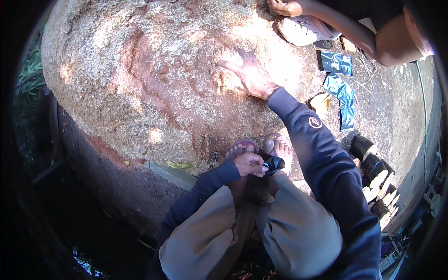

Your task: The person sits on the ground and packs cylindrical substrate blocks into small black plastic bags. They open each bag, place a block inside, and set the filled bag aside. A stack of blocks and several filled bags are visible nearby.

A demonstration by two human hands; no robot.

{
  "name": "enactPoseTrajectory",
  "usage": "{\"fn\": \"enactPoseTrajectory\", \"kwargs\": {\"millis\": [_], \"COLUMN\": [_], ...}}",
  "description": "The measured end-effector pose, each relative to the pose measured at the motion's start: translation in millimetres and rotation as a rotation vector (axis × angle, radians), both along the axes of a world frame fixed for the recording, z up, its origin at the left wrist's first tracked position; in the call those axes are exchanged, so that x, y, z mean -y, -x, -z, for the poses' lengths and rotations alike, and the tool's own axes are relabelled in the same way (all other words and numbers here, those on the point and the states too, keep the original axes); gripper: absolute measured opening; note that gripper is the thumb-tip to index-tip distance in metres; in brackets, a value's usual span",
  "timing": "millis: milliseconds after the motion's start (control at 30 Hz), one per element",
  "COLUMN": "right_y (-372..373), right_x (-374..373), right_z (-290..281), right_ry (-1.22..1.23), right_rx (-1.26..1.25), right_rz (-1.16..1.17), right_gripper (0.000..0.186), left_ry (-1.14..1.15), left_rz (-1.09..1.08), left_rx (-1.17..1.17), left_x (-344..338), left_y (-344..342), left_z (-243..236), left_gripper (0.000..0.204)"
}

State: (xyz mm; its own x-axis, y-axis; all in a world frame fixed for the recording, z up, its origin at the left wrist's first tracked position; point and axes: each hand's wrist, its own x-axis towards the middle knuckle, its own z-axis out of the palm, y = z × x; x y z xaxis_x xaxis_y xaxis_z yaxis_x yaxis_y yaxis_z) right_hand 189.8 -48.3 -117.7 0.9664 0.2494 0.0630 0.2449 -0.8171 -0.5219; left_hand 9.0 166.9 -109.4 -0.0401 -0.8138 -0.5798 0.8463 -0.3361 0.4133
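Between my feet, my left hand point(249, 163) pinches a small black plastic bag point(274, 165). My right hand point(247, 72) reaches out onto a broad mound of pale, husk-like material mixed with reddish soil point(107, 84), its fingers spread in the loose surface. Just right of that arm lie a yellow scoop-like object point(320, 103) and flattened black plastic bags point(340, 95), shining blue in the light, with another flattened bag point(335, 62) above them.
At the upper right another person's arm point(345, 32) and foot in a white clog point(301, 31) are near the mound. Several filled black bags point(373, 170) stand at the lower right. A board edge point(168, 175) borders the mound near my left arm. Green plants point(30, 74) grow at the far left.
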Motion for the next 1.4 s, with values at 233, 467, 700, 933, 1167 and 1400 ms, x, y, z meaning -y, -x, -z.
{"fn": "enactPoseTrajectory", "kwargs": {"millis": [233, 467, 700, 933, 1167, 1400], "right_y": [12.5, 90.3, 45.4, 25.1, 120.2, 97.0], "right_x": [72.2, 36.7, -16.1, 16.7, 33.8, -36.5], "right_z": [-7.5, 34.0, 20.3, -47.8, -12.0, 25.3], "right_ry": [-0.012, 0.005, -0.332, -0.338, -0.16, -0.204], "right_rx": [-0.172, -0.055, -0.124, 0.068, -0.442, -0.575], "right_rz": [0.189, 0.188, 0.138, 0.007, 0.304, 0.449], "right_gripper": [0.138, 0.114, 0.091, 0.102, 0.136, 0.13], "left_ry": [-0.051, -0.055, -0.05, -0.058, -0.039, -0.028], "left_rz": [-0.008, 0.042, -0.008, -0.027, 0.02, 0.002], "left_rx": [0.032, 0.023, -0.027, 0.005, 0.043, 0.004], "left_x": [-2.2, 7.3, 6.2, -0.4, 0.6, 4.9], "left_y": [-4.2, 1.2, 3.0, -4.1, -6.1, 1.4], "left_z": [-1.7, 0.9, 4.2, -4.4, -5.8, -0.3], "left_gripper": [0.018, 0.018, 0.015, 0.015, 0.019, 0.016]}}
